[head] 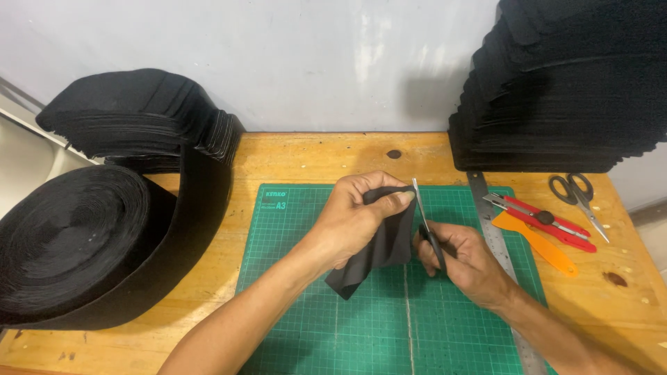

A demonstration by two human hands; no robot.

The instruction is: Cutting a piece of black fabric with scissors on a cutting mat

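A: Left hand (358, 219) is pinching a folded piece of black fabric (375, 246) near its top edge, lifting it just above the green cutting mat (389, 333). Thumb and fingers are clamped on the fold, probably to be keeping it taut.

B: And the right hand (462, 260)?

A: It is gripping a slim knife (425, 219) by its black handle, fingers closed round it, blade pointing up and lying against the fabric's right edge. The two hands are working close together, nearly touching.

B: Surroundings?

A: A steel ruler (497, 243) is lying along the mat's right side, within reach. Beyond it a red utility cutter (549, 221), an orange plastic scraper (538, 243) and black-handled scissors (580, 194) are resting on the wooden bench (306, 156). A big roll of black webbing (76, 243) is sitting at left, its strip feeding up toward a stack of cut black pieces (139, 114); a taller pile of black sheets (556, 90) is standing at right.
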